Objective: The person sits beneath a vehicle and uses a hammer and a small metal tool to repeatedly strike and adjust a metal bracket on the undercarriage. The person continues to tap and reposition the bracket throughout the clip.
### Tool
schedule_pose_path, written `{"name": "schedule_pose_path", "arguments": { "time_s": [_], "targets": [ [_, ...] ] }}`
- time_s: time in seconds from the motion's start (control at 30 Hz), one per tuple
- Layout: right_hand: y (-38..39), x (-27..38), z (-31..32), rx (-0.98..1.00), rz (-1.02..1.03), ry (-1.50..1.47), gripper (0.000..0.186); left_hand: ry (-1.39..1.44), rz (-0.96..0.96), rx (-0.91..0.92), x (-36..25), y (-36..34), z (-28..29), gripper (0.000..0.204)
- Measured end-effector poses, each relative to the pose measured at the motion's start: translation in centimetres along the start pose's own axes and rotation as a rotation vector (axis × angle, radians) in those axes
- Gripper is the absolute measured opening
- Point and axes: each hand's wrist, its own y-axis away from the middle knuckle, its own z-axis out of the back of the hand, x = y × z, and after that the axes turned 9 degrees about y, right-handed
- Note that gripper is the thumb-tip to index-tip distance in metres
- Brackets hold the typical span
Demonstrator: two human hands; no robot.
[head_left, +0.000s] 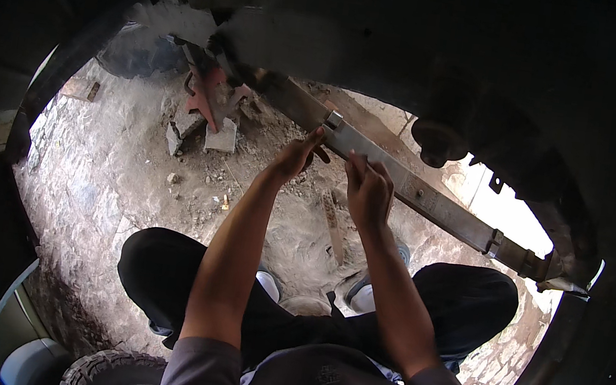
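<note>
Rough, dusty ground [112,191] spreads beneath the dark underside of a vehicle, bright daylight showing at the right. Across the upper middle, a long grey leaf spring [438,201] slopes down from upper left to lower right, with one metal clamp [334,120] near the hands and another clamp [496,242] farther right. The left hand [298,159] reaches up to the lower edge of the spring just below the nearer clamp, its fingers partly bent; whether they grip the metal I cannot tell. Just beside it, the right hand [371,189] is curled, knuckles up, against or very near the same edge; its fingertips are blurred, and whether it holds anything cannot be told. Beyond the left hand stand a red metal piece [200,98] and a grey block [221,136], while a rusty flat strip [333,226] lies on the ground below the hands, near the person's shoes [362,299]
</note>
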Motion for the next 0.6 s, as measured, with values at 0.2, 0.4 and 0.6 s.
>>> {"name": "schedule_pose_path", "arguments": {
  "time_s": [0.2, 0.4, 0.6],
  "targets": [
    [-1.8, 1.0, -1.7, 0.348, 0.062, 0.381, 0.047, -0.228, -0.133, -0.221, 0.7, -0.9, -1.1, 0.089],
    [-4.3, 0.8, 0.7, 0.505, 0.23, 0.506, 0.048, 0.013, -0.012, -0.082, 2.0, -0.7, -0.5, 0.094],
    [-5.8, 0.0, 1.1, 0.482, 0.234, 0.397, 0.047, 0.0, 0.031, -0.049, 1.6, -0.8, -0.2, 0.096]
  ]
}}
